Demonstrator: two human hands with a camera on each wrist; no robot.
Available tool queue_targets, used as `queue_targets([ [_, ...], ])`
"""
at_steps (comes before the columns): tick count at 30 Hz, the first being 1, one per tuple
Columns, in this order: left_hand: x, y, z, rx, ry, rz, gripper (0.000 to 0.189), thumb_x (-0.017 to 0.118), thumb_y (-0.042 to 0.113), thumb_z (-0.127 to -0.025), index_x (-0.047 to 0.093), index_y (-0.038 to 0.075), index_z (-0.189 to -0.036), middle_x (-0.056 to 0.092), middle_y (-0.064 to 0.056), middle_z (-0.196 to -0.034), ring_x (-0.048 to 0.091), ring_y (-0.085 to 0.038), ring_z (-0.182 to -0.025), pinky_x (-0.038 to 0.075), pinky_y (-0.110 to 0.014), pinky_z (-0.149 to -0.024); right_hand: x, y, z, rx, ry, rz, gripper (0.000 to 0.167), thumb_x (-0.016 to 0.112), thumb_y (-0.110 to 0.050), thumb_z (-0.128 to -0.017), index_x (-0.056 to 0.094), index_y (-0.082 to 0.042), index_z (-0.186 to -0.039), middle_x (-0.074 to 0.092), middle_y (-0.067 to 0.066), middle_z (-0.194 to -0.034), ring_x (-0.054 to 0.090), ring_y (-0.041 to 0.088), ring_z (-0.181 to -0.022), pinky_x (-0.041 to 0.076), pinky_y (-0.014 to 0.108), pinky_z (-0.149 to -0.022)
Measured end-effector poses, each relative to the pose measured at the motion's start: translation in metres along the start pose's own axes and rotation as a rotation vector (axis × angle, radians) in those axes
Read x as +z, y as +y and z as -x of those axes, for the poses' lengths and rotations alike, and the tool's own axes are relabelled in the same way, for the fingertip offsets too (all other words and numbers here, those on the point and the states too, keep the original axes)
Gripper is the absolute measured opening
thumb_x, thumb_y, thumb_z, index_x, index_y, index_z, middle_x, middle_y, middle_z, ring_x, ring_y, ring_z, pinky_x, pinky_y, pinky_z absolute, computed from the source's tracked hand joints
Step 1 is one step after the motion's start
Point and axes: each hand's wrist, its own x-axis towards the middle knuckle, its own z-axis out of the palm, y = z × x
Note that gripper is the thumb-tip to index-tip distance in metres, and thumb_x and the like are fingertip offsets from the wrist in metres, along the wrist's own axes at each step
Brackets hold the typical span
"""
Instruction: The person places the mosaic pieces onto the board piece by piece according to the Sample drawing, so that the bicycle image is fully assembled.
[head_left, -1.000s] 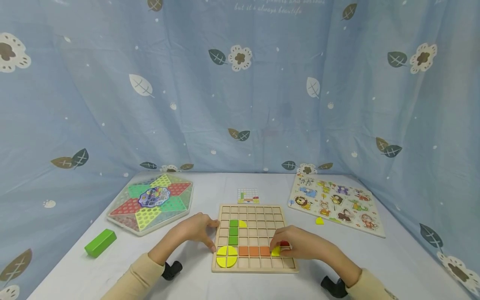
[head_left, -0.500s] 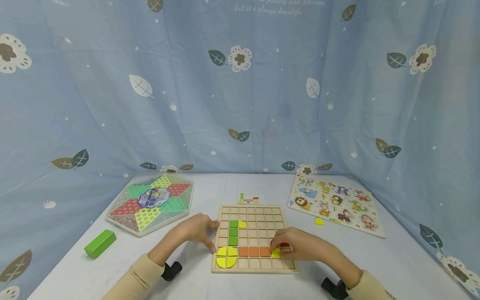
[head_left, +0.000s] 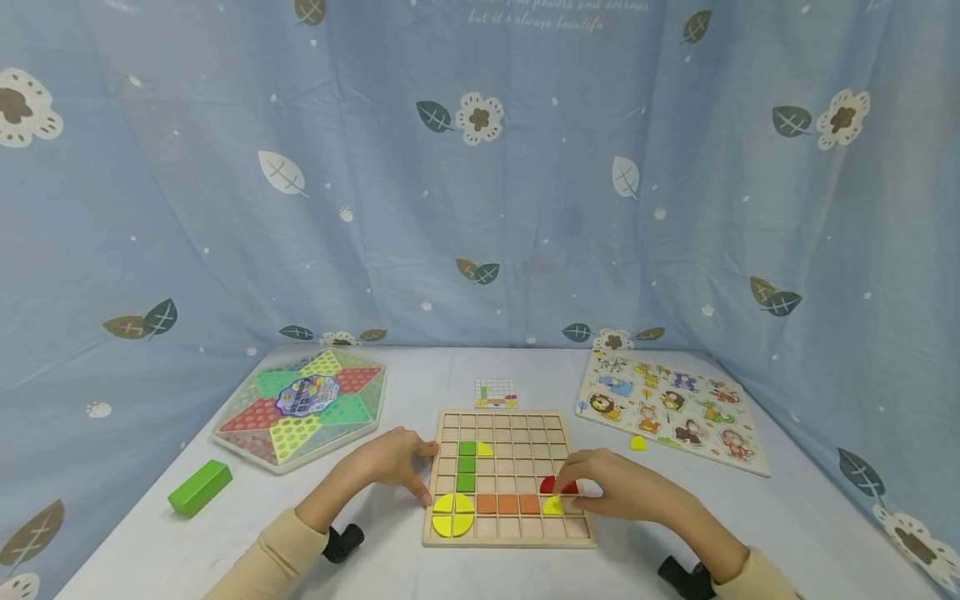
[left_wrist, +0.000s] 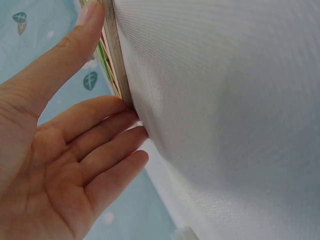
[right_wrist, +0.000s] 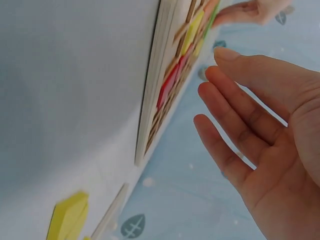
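Observation:
A wooden grid board lies on the table in the head view. My left hand touches its left edge with thumb and fingertips; in the left wrist view the fingers are nearly straight. Over the board's right side hovers my right hand, holding nothing. In the right wrist view its fingers are loosely bent, apart from the board. Beneath these fingertips are a yellow rounded tile and red tiles, partly covered. Orange square tiles, green square tiles and yellow quarter-circle tiles fill other cells.
A small pattern card lies behind the board. At left are a hexagonal star-patterned game box and a green block. An animal puzzle board lies at right, with a loose yellow piece beside it.
My right hand has let go of the yellow tile and shifted slightly right, uncovering more of the red and yellow tiles. The left hand has stayed at the board's edge.

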Motion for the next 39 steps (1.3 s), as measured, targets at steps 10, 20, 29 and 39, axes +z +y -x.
queue_targets([
  [10, 0.0, -0.001, 0.0, 0.013, 0.0, 0.011, 0.08, 0.091, 0.037, -0.059, 0.063, 0.004, -0.126, 0.061, -0.013, -0.129, 0.05, -0.035, -0.124, 0.043, -0.047, -0.099, -0.015, 0.011, 0.024, 0.059, 0.031, 0.04, 0.022, 0.072, -0.007, -0.086, 0.071, -0.016, -0.106, 0.064, -0.01, -0.108, 0.061, 0.013, -0.101, 0.054, 0.033, -0.081],
  [20, -0.001, -0.002, -0.001, 0.015, -0.013, 0.002, 0.079, 0.09, 0.037, -0.061, 0.063, 0.004, -0.127, 0.06, -0.012, -0.131, 0.048, -0.036, -0.126, 0.041, -0.048, -0.1, -0.017, 0.028, 0.046, 0.121, 0.011, 0.03, 0.026, 0.073, -0.004, -0.083, 0.071, -0.018, -0.104, 0.066, -0.009, -0.104, 0.061, 0.015, -0.099, 0.053, 0.035, -0.079],
  [29, -0.001, -0.002, -0.001, 0.009, -0.018, 0.011, 0.078, 0.09, 0.037, -0.061, 0.063, 0.005, -0.128, 0.06, -0.011, -0.131, 0.047, -0.037, -0.128, 0.04, -0.048, -0.102, -0.016, 0.041, 0.064, 0.116, -0.003, -0.004, 0.029, 0.072, 0.003, -0.08, 0.072, -0.017, -0.1, 0.066, -0.01, -0.098, 0.059, 0.006, -0.085, 0.053, 0.029, -0.073],
  [39, -0.001, -0.002, -0.001, 0.006, -0.018, 0.001, 0.078, 0.09, 0.037, -0.061, 0.063, 0.005, -0.128, 0.06, -0.011, -0.131, 0.048, -0.035, -0.127, 0.042, -0.047, -0.1, -0.014, 0.049, 0.073, 0.126, 0.019, -0.021, 0.031, 0.073, 0.006, -0.077, 0.071, -0.017, -0.098, 0.063, -0.013, -0.094, 0.056, 0.004, -0.08, 0.051, 0.026, -0.068],
])
